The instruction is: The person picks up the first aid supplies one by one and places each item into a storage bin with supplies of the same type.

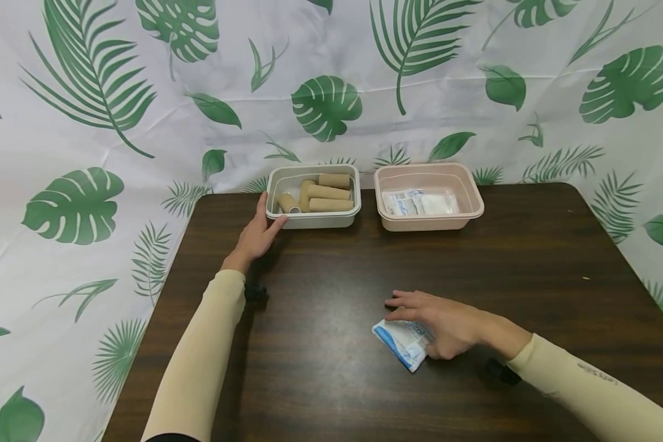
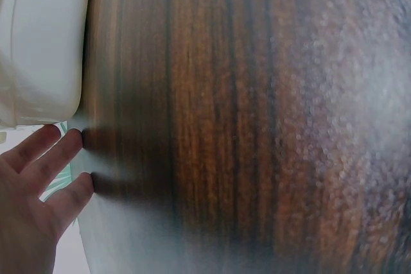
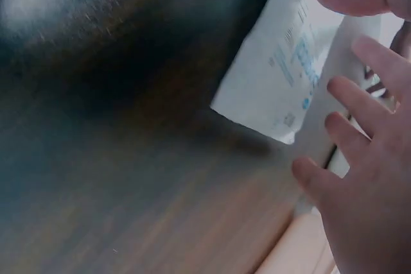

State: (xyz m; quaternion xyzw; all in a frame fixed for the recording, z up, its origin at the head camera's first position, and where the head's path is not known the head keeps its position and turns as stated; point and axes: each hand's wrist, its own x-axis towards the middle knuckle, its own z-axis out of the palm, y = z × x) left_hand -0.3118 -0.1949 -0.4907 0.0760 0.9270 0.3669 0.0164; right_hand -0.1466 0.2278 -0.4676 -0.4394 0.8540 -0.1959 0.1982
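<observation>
At the left end of a grey plastic bin [image 1: 315,222], my left hand [image 1: 256,236] touches the corner with fingers spread and fairly straight. The left wrist view shows these fingers [image 2: 48,155] beside the pale bin wall [image 2: 48,43]. Over the table's middle, my right hand [image 1: 447,322] is above a small white-and-blue packet [image 1: 403,341], covering its right part. Printed text ending in "gical" shows on it. In the right wrist view, thumb and fingers lie spread across one side of the packet [image 3: 276,81]; no clear pinch shows.
Several tan cylindrical pieces [image 1: 328,192] lie in the grey bin. To its right stands a pink bin [image 1: 425,224] with white-and-blue packets [image 1: 417,202] inside. Both stand at the back edge of the dark wooden table [image 1: 309,344], against a leaf-print cloth [image 1: 243,141].
</observation>
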